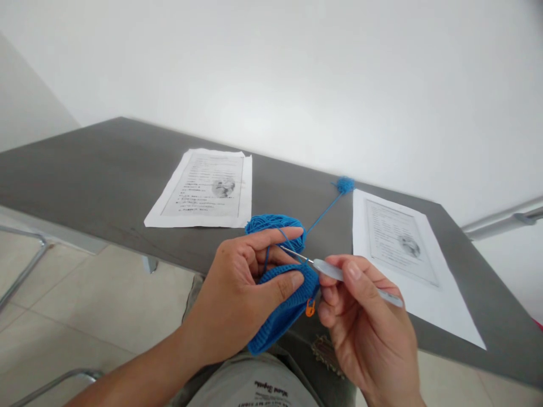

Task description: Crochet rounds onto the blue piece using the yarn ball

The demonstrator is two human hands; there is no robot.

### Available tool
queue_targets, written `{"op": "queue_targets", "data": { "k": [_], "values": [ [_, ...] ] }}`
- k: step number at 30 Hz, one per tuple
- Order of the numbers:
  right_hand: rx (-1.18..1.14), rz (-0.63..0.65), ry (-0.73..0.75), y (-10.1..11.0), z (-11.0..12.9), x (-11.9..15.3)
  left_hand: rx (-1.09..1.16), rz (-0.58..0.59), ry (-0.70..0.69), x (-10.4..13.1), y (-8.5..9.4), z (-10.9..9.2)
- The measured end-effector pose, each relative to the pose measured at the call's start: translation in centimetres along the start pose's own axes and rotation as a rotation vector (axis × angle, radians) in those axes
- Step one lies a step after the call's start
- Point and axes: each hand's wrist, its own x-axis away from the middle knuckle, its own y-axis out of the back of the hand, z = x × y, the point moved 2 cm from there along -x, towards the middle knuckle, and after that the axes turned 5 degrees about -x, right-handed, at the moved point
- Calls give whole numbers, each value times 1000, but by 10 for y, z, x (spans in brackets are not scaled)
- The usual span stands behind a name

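Between thumb and fingers, my left hand (pixel 241 294) pinches a blue crocheted piece (pixel 280 316), with a strand of yarn running over its raised index finger. My right hand (pixel 373 322) grips a crochet hook (pixel 328 270) with a pale grey handle; its metal tip points left, at the yarn just above the piece's upper edge. An orange stitch marker (pixel 310 308) hangs from the piece's right side. Behind my left fingers lies a blue yarn skein (pixel 275 223) on the table.
The dark grey table (pixel 106 164) stands against a white wall. One printed sheet (pixel 203 189) lies left of the skein, another (pixel 407 254) at the right. A small blue yarn ball (pixel 345 184) sits near the wall, a strand running from it. Metal chair legs (pixel 29 265) show at left.
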Motion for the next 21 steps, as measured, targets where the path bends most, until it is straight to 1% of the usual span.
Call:
{"op": "queue_targets", "data": {
  "k": [5,8,12,14,17,21],
  "values": [
    [67,-37,82,0,3,5,65,75,27,0,3,4],
    [100,-21,113,0,5,7,134,136,54,0,3,8],
    [154,14,139,2,10,6,195,159,92,1,3,9],
    [179,45,129,5,12,4,205,168,119,1,4,9],
    [235,129,137,12,17,2,224,192,146,1,5,8],
    [400,256,220,22,29,-2,269,206,138,1,6,3]
  ]
}}
